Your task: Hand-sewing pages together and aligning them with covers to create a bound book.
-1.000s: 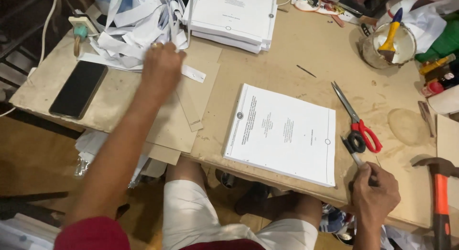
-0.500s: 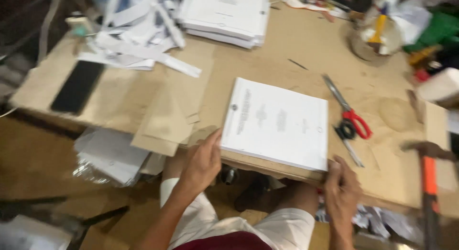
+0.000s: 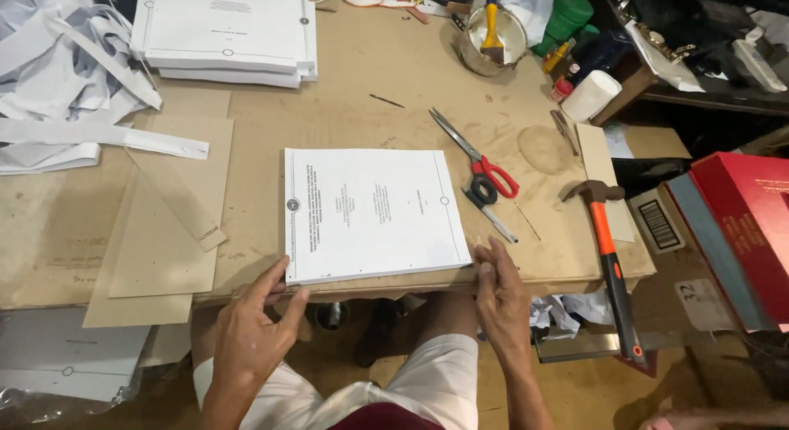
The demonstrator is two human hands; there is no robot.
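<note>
A thick white stack of printed pages (image 3: pixel 370 212) lies flat near the front edge of the brown work table (image 3: pixel 362 93). My left hand (image 3: pixel 256 327) touches the stack's near left corner with spread fingers. At the near right corner my right hand (image 3: pixel 500 294) rests against the stack's edge, fingers apart. Neither hand grips anything. Red-handled scissors (image 3: pixel 481 167) lie just right of the stack.
Cardboard sheets (image 3: pixel 164 233) lie at the left with white paper strips (image 3: pixel 74 93) behind them. Another paper stack (image 3: pixel 226 27) sits at the back. A hammer with an orange handle (image 3: pixel 610 249) lies at the right, beside red book covers (image 3: pixel 744 224). A bowl with a brush (image 3: pixel 493 35) stands behind.
My left hand came back from the paper strips at the far left to the stack's near left corner. My right hand stayed at the front edge. The view moved closer.
</note>
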